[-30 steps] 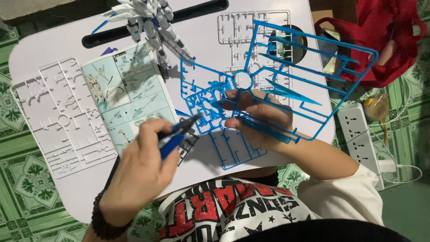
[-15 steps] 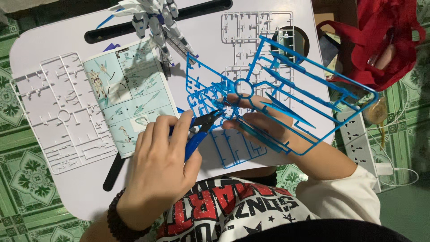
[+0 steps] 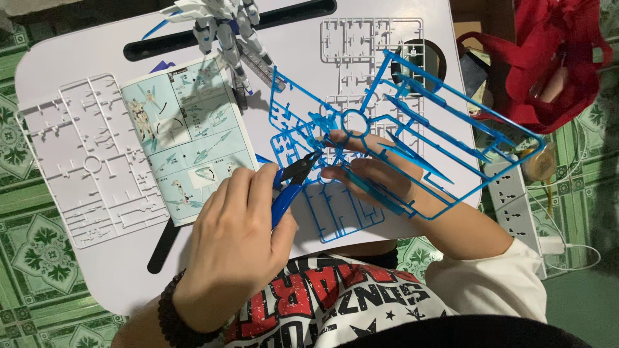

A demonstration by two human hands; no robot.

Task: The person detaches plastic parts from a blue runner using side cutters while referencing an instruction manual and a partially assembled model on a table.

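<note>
Blue parts frame [image 3: 412, 122], white table [image 3: 84, 58] (green-patterned floor [image 3: 39, 245]).

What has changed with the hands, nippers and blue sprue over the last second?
The left hand has brought the blue-handled nippers up and rightwards, so their black tip now sits at the blue parts frame, near its ring. The right hand has tilted the frame slightly while keeping its grip. The white parts frame, instruction sheet and model figure lie as before on the white table.
</note>
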